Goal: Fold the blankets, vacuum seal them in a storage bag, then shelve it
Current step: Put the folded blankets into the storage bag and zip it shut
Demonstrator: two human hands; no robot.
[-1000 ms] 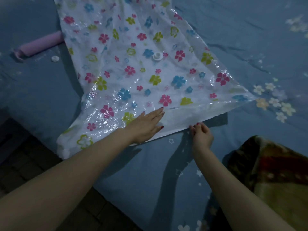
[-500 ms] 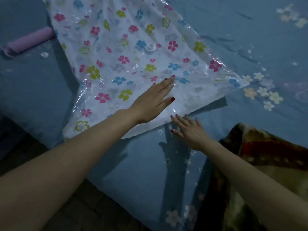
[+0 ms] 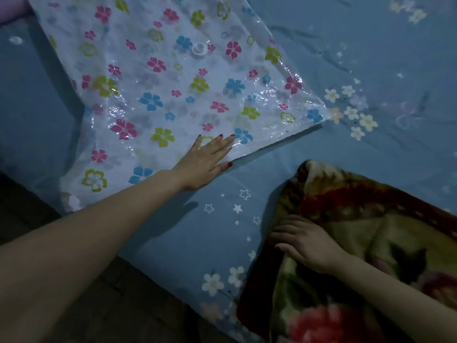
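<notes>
A clear plastic storage bag [image 3: 160, 90] printed with coloured flowers lies flat on the blue bed sheet [image 3: 371, 45], with its white valve [image 3: 199, 50] facing up. My left hand [image 3: 205, 160] rests flat on the bag's near edge, fingers straight. A folded plush blanket [image 3: 371, 243] in brown, green and red lies at the lower right. My right hand [image 3: 304, 241] lies on the blanket's left edge, its fingertips curling over that edge.
A purple roll [image 3: 12, 6] shows at the top left corner, and a small white cap [image 3: 16, 40] lies near it on the sheet. The bed's edge runs diagonally across the lower left, with dark floor [image 3: 49, 219] beyond it.
My right hand left the bag's edge and moved down right onto the blanket. My left hand slid along the bag and now rests flat near its front edge.
</notes>
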